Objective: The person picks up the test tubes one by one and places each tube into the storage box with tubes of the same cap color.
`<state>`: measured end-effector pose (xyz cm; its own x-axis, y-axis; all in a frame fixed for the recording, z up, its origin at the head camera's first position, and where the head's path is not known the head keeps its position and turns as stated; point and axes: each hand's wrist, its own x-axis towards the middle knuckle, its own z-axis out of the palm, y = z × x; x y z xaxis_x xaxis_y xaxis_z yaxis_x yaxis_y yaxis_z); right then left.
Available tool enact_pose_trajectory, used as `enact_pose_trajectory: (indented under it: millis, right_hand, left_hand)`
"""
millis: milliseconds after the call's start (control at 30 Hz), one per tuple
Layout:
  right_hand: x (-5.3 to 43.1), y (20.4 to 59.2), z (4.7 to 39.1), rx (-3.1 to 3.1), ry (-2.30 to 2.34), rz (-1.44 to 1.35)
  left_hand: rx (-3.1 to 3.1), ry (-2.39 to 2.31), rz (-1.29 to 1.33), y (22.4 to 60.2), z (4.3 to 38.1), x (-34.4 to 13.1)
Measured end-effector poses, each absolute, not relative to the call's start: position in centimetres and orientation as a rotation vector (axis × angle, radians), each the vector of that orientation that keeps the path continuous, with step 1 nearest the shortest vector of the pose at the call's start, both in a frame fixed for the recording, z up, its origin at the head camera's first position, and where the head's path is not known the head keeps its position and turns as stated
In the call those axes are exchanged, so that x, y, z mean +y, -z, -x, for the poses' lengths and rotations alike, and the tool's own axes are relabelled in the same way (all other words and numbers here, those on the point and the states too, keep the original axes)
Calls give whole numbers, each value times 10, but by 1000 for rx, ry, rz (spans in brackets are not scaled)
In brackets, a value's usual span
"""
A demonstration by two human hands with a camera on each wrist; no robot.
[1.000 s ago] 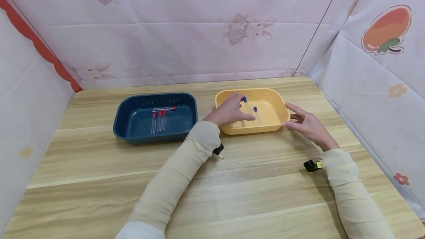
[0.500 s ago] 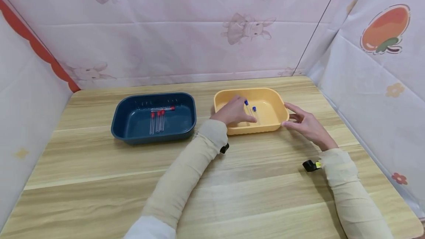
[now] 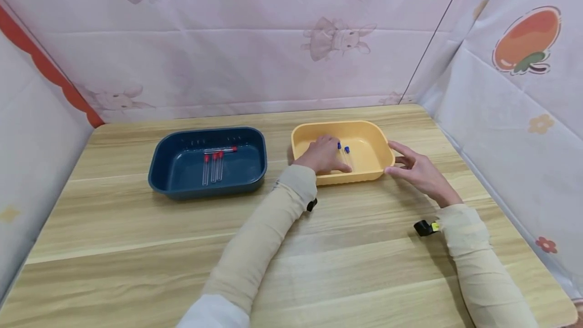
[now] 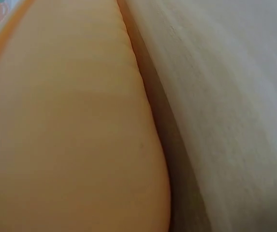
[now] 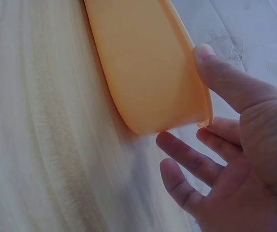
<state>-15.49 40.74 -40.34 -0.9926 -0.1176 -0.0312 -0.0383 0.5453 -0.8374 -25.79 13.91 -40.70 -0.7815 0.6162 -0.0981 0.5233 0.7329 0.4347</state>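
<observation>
Inside the yellow plastic basket (image 3: 373,174) my left hand (image 3: 320,155) reaches over the near left side. Its thumb and fingers hold a blue-capped test tube (image 3: 339,146), whose lower part is partly hidden. A second blue-capped test tube (image 3: 347,151) lies just to the right. At the basket's right end, my right hand (image 3: 421,173) grips with the thumb at the near corner and fingers round the end. In the right wrist view its thumb (image 5: 220,70) touches the rim, and the lower fingers are spread. The left wrist view shows only the basket's outer wall (image 4: 75,125) and the tabletop.
A dark blue basket (image 3: 209,190) stands to the left, holding several red-capped test tubes (image 3: 214,167). Both baskets rest on a wooden table (image 3: 346,247). Patterned cloth walls (image 3: 255,75) enclose the back and sides.
My left hand has moved down and slightly right inside the yellow basket, and the blue-capped tube has lowered with it. The right hand stays at the basket's end.
</observation>
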Motion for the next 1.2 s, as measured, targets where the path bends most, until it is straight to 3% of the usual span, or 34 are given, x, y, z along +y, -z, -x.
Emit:
enact_pose_trajectory:
  millis: [567, 1200]
  right_hand:
    - [410, 405, 156, 2690, 1467, 186]
    - [409, 404, 156, 2687, 1472, 199]
  left_hand:
    - [2763, -338, -910, 410, 257, 143]
    - [2620, -378, -893, 397, 258, 136]
